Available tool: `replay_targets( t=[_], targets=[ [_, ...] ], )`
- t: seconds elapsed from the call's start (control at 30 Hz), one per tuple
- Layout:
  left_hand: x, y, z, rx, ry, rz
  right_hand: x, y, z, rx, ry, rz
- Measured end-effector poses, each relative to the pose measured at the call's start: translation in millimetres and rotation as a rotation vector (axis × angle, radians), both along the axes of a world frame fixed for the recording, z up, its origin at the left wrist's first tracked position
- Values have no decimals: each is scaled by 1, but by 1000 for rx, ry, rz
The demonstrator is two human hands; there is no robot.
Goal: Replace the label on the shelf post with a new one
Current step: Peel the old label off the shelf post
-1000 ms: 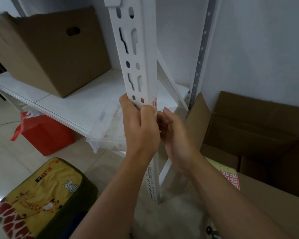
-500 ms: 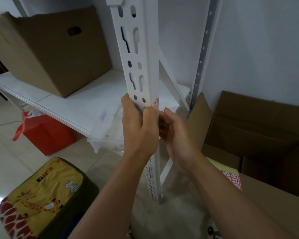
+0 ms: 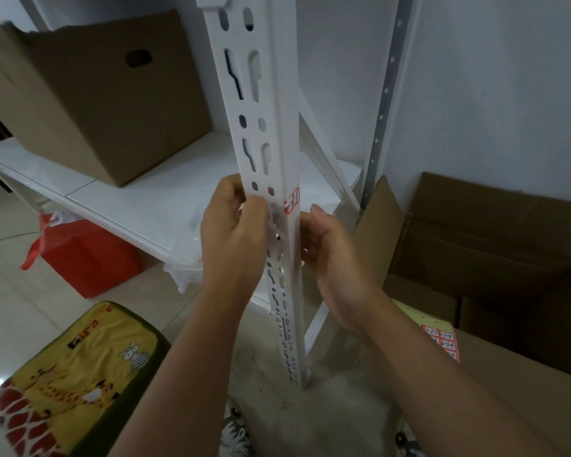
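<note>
Head view looks down at a tall white shelf post (image 3: 279,159) that stands straight up, with rows of slots and holes on its front face. A small label (image 3: 292,200) with a red edge and red writing sticks on the post's right front corner, and its long side runs up and down along the post. The left hand (image 3: 233,239) is curled around the post from the left side, just below and to the left of the label, and its thumb presses on the front face, so it is holding the post tight. The right hand (image 3: 332,255) sits on the right side of the post, also just below the label, with its thumb tip pointing up and very near the label's bottom edge (the other fingers go behind the post, so I cannot tell if they hold it or just rest there). I think the right hand is the one closer to the label, because the label is on the right corner and just above that thumb. To peel it off, the thumb probably has to go up a little and catch the bottom edge. A sheet of new red labels (image 3: 442,341) lies low on the right, on a brown box (image 3: 508,390)
</note>
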State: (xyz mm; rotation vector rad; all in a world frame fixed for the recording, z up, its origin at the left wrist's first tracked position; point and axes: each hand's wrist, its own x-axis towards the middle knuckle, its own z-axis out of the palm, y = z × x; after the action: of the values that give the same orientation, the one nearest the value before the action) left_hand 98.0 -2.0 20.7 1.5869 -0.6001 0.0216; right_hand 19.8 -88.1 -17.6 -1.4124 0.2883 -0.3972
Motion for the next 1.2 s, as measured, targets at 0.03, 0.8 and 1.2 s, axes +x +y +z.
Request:
replay_targets(
  t=[0.03, 0.8, 1.2],
  targets=[
    [-4, 1, -2, -38, 10, -14, 0, 0, 0, -3, 4, 0],
    [-25, -5, -19, 52, -655, 276, 0, 3, 3, -6, -23, -54],
    [-19, -1, -22, -22, -663, 156, -3, 4, 3, -38, -25, -33]
  ],
)
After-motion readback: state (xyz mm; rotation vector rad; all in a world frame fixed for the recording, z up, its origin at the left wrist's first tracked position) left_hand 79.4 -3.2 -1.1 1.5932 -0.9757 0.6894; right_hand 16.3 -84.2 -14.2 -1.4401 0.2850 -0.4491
